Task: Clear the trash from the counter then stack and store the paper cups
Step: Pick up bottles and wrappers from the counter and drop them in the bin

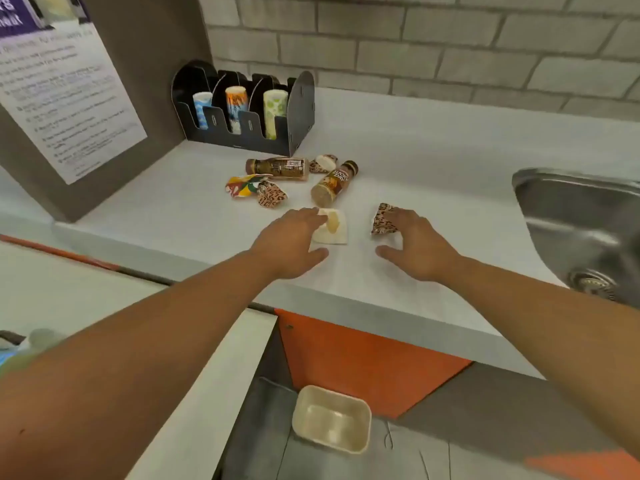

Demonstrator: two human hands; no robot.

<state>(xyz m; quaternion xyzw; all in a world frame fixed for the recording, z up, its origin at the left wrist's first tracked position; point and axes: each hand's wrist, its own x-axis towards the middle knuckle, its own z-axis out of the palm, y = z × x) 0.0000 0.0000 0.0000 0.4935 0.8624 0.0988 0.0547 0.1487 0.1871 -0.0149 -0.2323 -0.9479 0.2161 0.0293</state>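
At far left a white printed notice (69, 98) hangs on the grey side panel. Just right of it, a black slotted cup holder (301, 109) stands in the back corner of the pale grey table (433, 161), holding three stacks of patterned paper cups (235, 107). In front of it lies a cluster: a crumpled multicoloured paper cup (242, 188), two brown plastic bottles (277, 168) on their sides, and crushed leopard-print cups (272, 197). Nearer the front edge, the left hand (291, 240), its grip spread, rests fingers on a flattened cream paper piece (334, 226). A bare strip of table separates it from the right hand (415, 244), grip spread, fingers touching a crushed leopard-print cup (382, 220). Open surface runs right to the steel sink (571, 216). Below the front edge, a beige plastic tub (330, 419) sits on the floor.
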